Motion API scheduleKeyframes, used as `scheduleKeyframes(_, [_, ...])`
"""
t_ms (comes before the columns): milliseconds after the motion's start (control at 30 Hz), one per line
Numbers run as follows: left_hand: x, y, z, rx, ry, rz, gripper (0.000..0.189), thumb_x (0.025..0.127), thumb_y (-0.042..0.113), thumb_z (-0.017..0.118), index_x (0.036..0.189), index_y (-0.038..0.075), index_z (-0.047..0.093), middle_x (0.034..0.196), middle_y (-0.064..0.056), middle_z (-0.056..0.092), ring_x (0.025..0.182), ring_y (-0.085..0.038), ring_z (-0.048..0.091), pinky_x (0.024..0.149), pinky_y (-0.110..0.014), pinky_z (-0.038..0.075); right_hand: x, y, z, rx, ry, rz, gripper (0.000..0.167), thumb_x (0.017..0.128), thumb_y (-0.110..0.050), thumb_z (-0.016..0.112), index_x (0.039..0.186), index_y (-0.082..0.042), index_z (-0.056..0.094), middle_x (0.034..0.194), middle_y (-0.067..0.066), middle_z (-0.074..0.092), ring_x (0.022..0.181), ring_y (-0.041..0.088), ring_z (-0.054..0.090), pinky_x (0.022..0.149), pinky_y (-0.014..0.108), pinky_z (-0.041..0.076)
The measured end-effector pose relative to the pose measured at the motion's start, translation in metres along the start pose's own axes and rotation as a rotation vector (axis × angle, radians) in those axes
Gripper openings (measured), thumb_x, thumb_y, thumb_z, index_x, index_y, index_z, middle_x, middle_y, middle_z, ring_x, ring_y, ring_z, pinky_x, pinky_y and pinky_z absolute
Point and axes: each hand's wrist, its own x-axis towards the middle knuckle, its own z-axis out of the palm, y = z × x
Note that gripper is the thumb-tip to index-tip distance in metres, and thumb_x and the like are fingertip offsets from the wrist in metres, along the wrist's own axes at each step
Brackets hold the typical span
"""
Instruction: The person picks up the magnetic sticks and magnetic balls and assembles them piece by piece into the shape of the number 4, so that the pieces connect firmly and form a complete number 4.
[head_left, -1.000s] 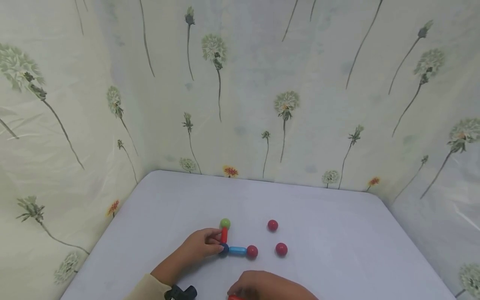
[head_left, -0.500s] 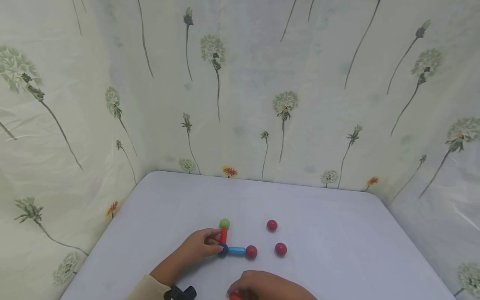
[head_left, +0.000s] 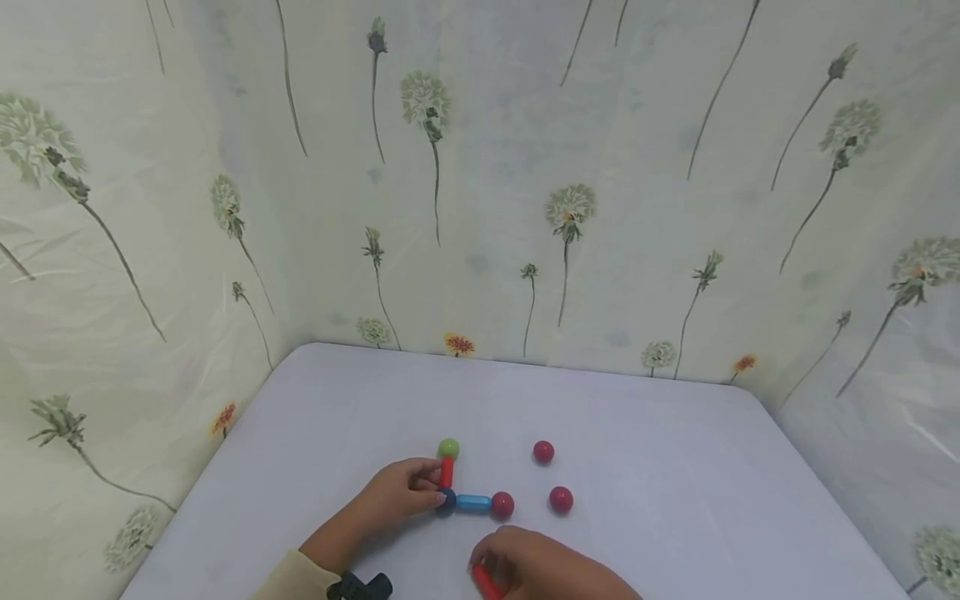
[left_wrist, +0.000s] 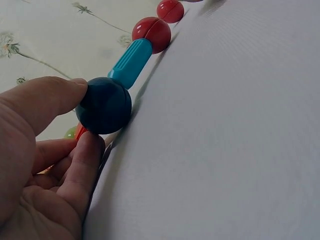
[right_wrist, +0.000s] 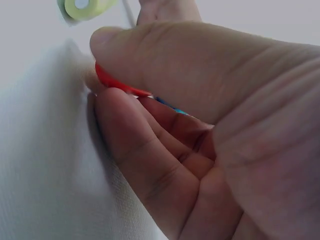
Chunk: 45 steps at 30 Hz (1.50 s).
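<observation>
My left hand (head_left: 401, 496) holds a dark blue ball (left_wrist: 105, 106) between thumb and fingers on the white table. A light blue rod (head_left: 474, 502) joins this ball to a red ball (head_left: 502, 505) on its right. From the dark blue ball a red rod (head_left: 447, 472) runs away to a green ball (head_left: 448, 448), beside my left fingertips. Near the table's front, my right hand (head_left: 536, 562) pinches another red rod (head_left: 487, 582) between thumb and fingers. In the right wrist view the thumb covers much of that rod (right_wrist: 117, 84).
Two loose red balls, a farther one (head_left: 543, 452) and a nearer one (head_left: 561, 499), lie right of the joined pieces. A yellow-green piece with a pale round end (right_wrist: 87, 7) shows in the right wrist view. Flowered cloth (head_left: 480, 183) hangs behind the table (head_left: 660, 467).
My right hand has shifted slightly right and away from me with the red rod, more of which now shows. My left hand stays on the dark blue ball.
</observation>
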Motion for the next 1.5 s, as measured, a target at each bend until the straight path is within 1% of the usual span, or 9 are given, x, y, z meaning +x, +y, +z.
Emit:
scheduleKeyframes(67, [0.0,0.001,0.0,-0.002,0.002,0.0,0.062,0.09,0.031,0.083,0.143,0.009,0.062,0.116,0.002,0.073,0.105,-0.016,0.067,0.094,-0.041,0.059,-0.001,0.002,-0.001,0.02,0.022,0.021,0.044,0.082,-0.029,0.09,0.121,-0.034,0.071,0.095,-0.012,0.067,0.087,0.012,0.062,0.078,0.03,0.058])
scheduleKeyframes(233, [0.0,0.003,0.0,-0.007,0.002,0.012,0.062,0.089,0.03,0.083,0.143,0.008,0.062,0.116,0.001,0.072,0.106,-0.016,0.067,0.093,-0.041,0.059,-0.003,0.008,-0.008,0.065,0.101,0.072,0.046,0.08,-0.02,0.089,0.119,-0.035,0.069,0.098,-0.01,0.068,0.091,0.016,0.063,0.08,0.039,0.062])
scheduleKeyframes(467, [-0.001,0.006,0.0,-0.01,-0.001,0.022,0.061,0.09,0.029,0.083,0.143,0.007,0.062,0.116,0.001,0.072,0.106,-0.016,0.066,0.092,-0.04,0.059,-0.004,0.014,-0.022,0.083,0.179,0.011,0.047,0.083,-0.024,0.088,0.124,-0.03,0.066,0.114,-0.011,0.068,0.103,0.015,0.066,0.089,0.041,0.062])
scheduleKeyframes(667, [-0.002,0.007,0.0,-0.018,-0.001,0.019,0.061,0.09,0.028,0.083,0.143,0.006,0.061,0.116,0.0,0.071,0.106,-0.017,0.066,0.092,-0.04,0.059,-0.003,0.019,-0.03,0.177,0.249,0.033,0.052,0.084,-0.025,0.089,0.13,-0.027,0.064,0.118,-0.004,0.069,0.108,0.021,0.066,0.088,0.046,0.063])
scheduleKeyframes(833, [-0.001,0.006,0.002,-0.021,0.002,0.014,0.061,0.09,0.027,0.083,0.143,0.006,0.062,0.116,0.0,0.072,0.106,-0.017,0.066,0.092,-0.039,0.059,-0.002,0.021,-0.031,0.237,0.359,0.029,0.057,0.085,-0.025,0.088,0.134,-0.021,0.059,0.122,0.002,0.069,0.107,0.021,0.069,0.088,0.044,0.063])
scheduleKeyframes(967, [-0.002,0.005,0.002,-0.024,0.0,0.013,0.061,0.09,0.027,0.083,0.143,0.006,0.062,0.116,0.0,0.072,0.106,-0.017,0.066,0.092,-0.04,0.059,0.003,0.021,-0.031,0.291,0.47,0.051,0.061,0.086,-0.024,0.087,0.138,-0.019,0.057,0.126,0.006,0.066,0.107,0.021,0.069,0.088,0.041,0.063])
scheduleKeyframes(1200, [-0.002,0.005,0.001,-0.017,-0.004,-0.017,0.061,0.089,0.028,0.083,0.143,0.008,0.062,0.116,0.001,0.072,0.106,-0.016,0.066,0.093,-0.04,0.059,0.019,0.011,-0.033,0.331,0.636,0.152,0.065,0.085,-0.026,0.088,0.141,-0.022,0.055,0.127,0.006,0.065,0.11,0.02,0.07,0.089,0.043,0.063])
scheduleKeyframes(1333, [-0.002,0.005,0.0,-0.014,0.002,-0.016,0.061,0.089,0.029,0.084,0.142,0.008,0.062,0.116,0.001,0.072,0.106,-0.016,0.066,0.093,-0.039,0.059,0.028,0.007,-0.035,0.339,0.688,0.173,0.065,0.086,-0.023,0.087,0.142,-0.021,0.054,0.125,0.006,0.065,0.111,0.021,0.071,0.087,0.044,0.064])
scheduleKeyframes(1500, [-0.003,0.007,0.0,-0.02,0.005,-0.008,0.061,0.089,0.028,0.084,0.142,0.007,0.062,0.117,0.001,0.072,0.105,-0.016,0.066,0.093,-0.04,0.059,0.037,0.004,-0.034,0.322,0.692,0.177,0.064,0.087,-0.02,0.086,0.142,-0.021,0.053,0.125,0.006,0.065,0.112,0.023,0.07,0.085,0.044,0.064])
